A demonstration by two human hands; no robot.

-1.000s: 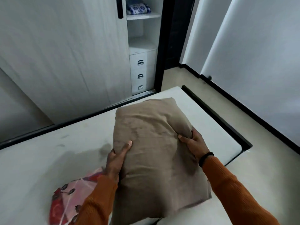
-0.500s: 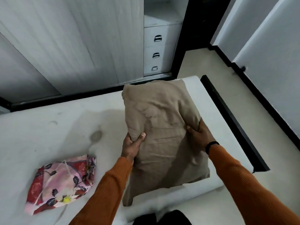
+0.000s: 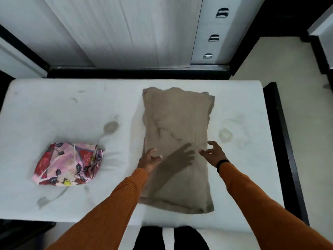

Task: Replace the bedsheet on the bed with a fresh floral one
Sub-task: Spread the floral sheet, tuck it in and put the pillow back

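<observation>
A tan pillow (image 3: 177, 123) lies flat on the bare white mattress (image 3: 54, 114), right of centre. My left hand (image 3: 148, 159) hovers at its left edge with fingers spread, holding nothing. At the pillow's right edge is my right hand (image 3: 213, 153), also with loose, spread fingers and off the fabric. A folded floral sheet (image 3: 68, 166), pink and red with dark leaves, sits on the mattress to the left, well apart from both hands.
The black bed frame (image 3: 282, 141) runs along the mattress's right side, with pale floor (image 3: 297, 87) beyond. A white wardrobe (image 3: 126, 33) with drawers (image 3: 214, 37) stands just past the far edge. The mattress shows several grey stains.
Both hands held the pillow upright above the mattress before. Now it lies flat and both hands have let go. The view has tilted down over the bed.
</observation>
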